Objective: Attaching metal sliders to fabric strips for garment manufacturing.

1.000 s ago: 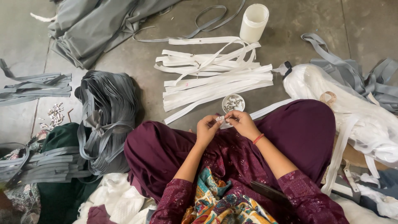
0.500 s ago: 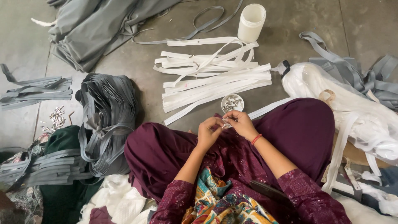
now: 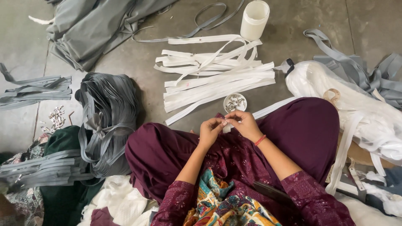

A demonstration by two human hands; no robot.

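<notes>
White strip (image 3: 226,128) being pinched between the fingertips of both hands over the maroon lap (image 3: 234,155), just in front of the small round dish (image 3: 235,102). Left hand (image 3: 210,130) closing thumb and finger on the strip's end; right hand (image 3: 244,124) closing on it from the other side, a small metal piece seemingly between them, too small to tell. Dish sitting on the floor (image 3: 293,25), holding little silvery metal parts. White plastic jar (image 3: 254,19) standing upright farther off, contents not showing. Pile of white strips (image 3: 217,75) lying between jar and dish. Clear plastic bag (image 3: 360,109) of white material resting at the right, beside the knee. Grey strips (image 3: 104,121) lying bundled at the left, loose metal pieces (image 3: 56,118) scattered next to them.
</notes>
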